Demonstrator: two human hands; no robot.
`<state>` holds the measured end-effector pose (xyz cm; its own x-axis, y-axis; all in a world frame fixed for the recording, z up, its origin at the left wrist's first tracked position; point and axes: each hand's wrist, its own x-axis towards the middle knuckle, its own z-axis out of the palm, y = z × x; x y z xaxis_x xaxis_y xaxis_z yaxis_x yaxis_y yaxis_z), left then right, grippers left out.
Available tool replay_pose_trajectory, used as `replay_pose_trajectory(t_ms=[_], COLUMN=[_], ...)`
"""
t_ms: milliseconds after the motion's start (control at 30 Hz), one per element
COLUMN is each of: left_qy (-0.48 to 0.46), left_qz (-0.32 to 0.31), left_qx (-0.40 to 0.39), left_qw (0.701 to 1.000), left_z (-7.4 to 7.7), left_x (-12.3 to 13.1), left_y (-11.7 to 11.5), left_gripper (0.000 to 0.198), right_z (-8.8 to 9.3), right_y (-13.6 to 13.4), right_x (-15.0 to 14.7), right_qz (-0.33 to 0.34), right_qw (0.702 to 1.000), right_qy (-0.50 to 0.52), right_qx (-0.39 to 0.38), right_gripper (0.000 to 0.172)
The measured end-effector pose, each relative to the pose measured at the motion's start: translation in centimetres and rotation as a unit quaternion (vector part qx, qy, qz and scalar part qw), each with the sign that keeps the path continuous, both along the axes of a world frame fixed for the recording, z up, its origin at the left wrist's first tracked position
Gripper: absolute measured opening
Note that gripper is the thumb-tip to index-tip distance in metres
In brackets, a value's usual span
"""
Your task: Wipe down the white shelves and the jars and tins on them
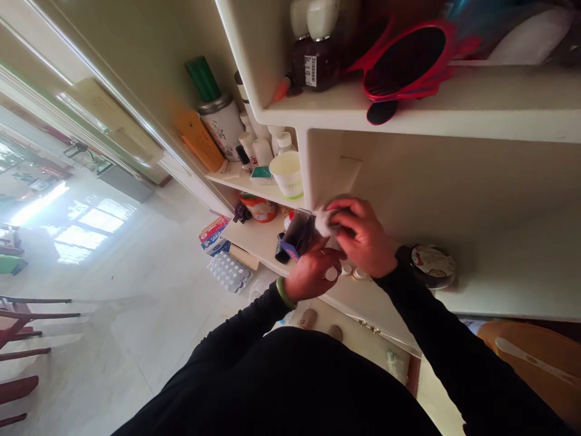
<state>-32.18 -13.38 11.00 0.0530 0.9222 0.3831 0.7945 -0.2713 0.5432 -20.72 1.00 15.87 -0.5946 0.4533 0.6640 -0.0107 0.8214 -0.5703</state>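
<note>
My right hand (363, 236) is closed around a crumpled greyish-white cloth (325, 221), just above the shelf. Below and to its left, my left hand (313, 275), with a green bangle (285, 293) at the wrist, is curled around a small bottle. Only the bottle's round white cap (330, 274) shows; the rest is hidden by the fingers. An open dark box (299, 231) with blue edges is right beside the left fingers. Two more small white-capped bottles (347, 270) stand on the shelf between my hands.
Side shelves hold a paper cup (287, 174), a tin with a green lid (222, 121), and an orange-red can (258, 208). Red-framed goggles (408, 60) rest on the upper shelf. A round dark container (432, 266) sits at right. Packed water bottles (230, 272) are on the floor.
</note>
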Motion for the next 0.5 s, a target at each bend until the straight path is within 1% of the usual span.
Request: replay_pose_trajectory(t_ms=[67, 100, 167, 233, 300, 333, 400, 433, 500], left_qy=[0.002, 0.002, 0.002, 0.001, 0.001, -0.001, -0.009, -0.015, -0.026], left_qz=[-0.009, -0.012, -0.016, -0.020, -0.019, -0.019, -0.021, -0.024, -0.029], left_qx=[-0.021, -0.030, -0.037, -0.028, -0.026, -0.032, -0.051, -0.060, -0.073], left_qw=[1.000, 0.999, 0.999, 0.999, 0.999, 0.999, 0.998, 0.998, 0.997], left_z=[0.2, 0.2, 0.2, 0.0, -0.1, -0.1, 0.0, 0.1, 0.2], left_x=[-0.1, -0.1, -0.1, -0.1, 0.0, 0.0, 0.0, 0.0, 0.0], left_y=[-0.1, -0.1, -0.2, -0.1, -0.2, -0.2, -0.3, -0.3, -0.4], left_gripper=[0.017, 0.018, 0.018, 0.017, 0.016, 0.016, 0.016, 0.016, 0.017], right_z=[0.6, 1.2, 3.0, 5.1, 6.8, 7.2, 7.1, 6.5, 4.7], right_y=[1.0, 1.3, 1.5, 1.1, 0.7, 0.6, 0.8, 1.0, 1.6], right_x=[-0.6, -1.3, -3.4, -5.7, -7.3, -7.7, -7.5, -7.2, -6.2], right_qz=[-0.042, -0.070, -0.098, -0.091, -0.086, -0.084, -0.074, -0.061, -0.032], right_qw=[0.993, 0.984, 0.964, 0.960, 0.970, 0.977, 0.984, 0.986, 0.990], right_qy=[0.076, 0.117, 0.193, 0.224, 0.202, 0.180, 0.155, 0.148, 0.131], right_qx=[-0.075, -0.111, -0.153, -0.143, -0.103, -0.082, -0.055, -0.049, -0.045], right_gripper=[0.019, 0.020, 0.032, 0.039, 0.035, 0.032, 0.028, 0.026, 0.024])
